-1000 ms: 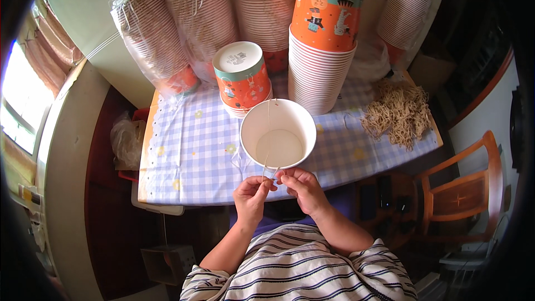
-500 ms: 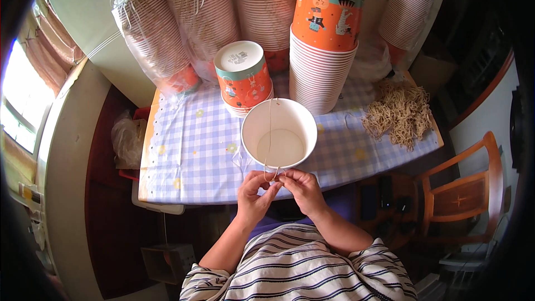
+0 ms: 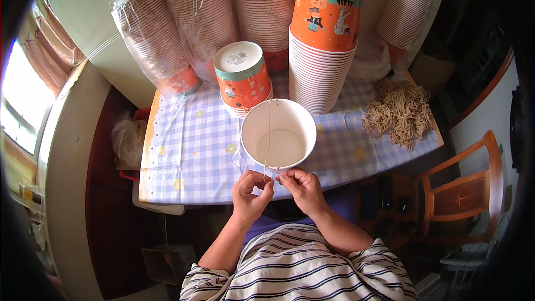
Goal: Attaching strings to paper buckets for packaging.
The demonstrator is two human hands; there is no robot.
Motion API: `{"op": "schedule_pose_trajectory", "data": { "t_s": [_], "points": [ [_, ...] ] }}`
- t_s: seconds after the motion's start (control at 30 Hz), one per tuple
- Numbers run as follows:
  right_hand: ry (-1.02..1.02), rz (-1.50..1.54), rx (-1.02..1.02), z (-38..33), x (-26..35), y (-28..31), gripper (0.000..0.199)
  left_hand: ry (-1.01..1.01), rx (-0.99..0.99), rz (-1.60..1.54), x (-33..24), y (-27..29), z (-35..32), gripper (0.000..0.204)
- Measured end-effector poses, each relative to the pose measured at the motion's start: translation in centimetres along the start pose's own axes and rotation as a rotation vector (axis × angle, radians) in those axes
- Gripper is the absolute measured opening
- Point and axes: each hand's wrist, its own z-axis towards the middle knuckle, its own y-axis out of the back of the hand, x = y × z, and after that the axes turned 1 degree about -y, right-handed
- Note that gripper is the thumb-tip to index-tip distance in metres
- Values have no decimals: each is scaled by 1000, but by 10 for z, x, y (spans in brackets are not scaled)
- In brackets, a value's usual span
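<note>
An open white paper bucket [image 3: 284, 125] stands mouth up near the table's front edge. A thin tan cord [image 3: 270, 134] runs from the far rim across the mouth to the near rim, where both my hands are. My left hand [image 3: 252, 192] pinches the cord between thumb and forefinger. Just right of it, my right hand [image 3: 302, 189] pinches the cord's short end by the near rim. The fingertips are slightly apart, with cord between them. Whether a knot is there is too small to tell.
Upside-down orange-and-green buckets form a short stack [image 3: 242, 75] and a tall stack [image 3: 324, 44] behind. Plastic-wrapped bucket stacks [image 3: 200, 11] line the back. A heap of tan cords [image 3: 400, 112] lies at right on the checked tablecloth [image 3: 189, 156]. A wooden chair [image 3: 460, 195] stands right.
My left hand has shifted slightly left, opening a small gap between the two hands. The bucket has barely moved.
</note>
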Motion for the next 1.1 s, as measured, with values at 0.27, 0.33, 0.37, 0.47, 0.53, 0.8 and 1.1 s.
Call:
{"op": "schedule_pose_trajectory", "data": {
  "t_s": [0.27, 0.33, 0.37, 0.47, 0.53, 0.8, 1.1],
  "points": [
    [-2, -2, -9, 0, 3, 1, 14, 160, 6, -325, 1, 3, -4, 6],
    [11, -14, -6, 1, 2, 1, 13, 163, 5, -288, 5, 2, -5, 4],
    [11, -14, -6, 0, 1, 2, 13, 167, 4, -253, 6, 2, -5, 3],
    [-19, 32, -3, 0, -1, 2, 12, 168, -7, -193, 6, 2, -5, 2],
    [-99, 159, 25, 0, 5, -1, 11, 142, -15, -187, 5, -1, -6, 3],
    [-25, 76, 22, -1, -9, -1, 10, 114, -26, -175, 7, -5, -9, 6],
    [50, -92, -44, -2, 0, -4, 9, 259, -13, -361, 7, -5, -9, 9]
  ]
}}
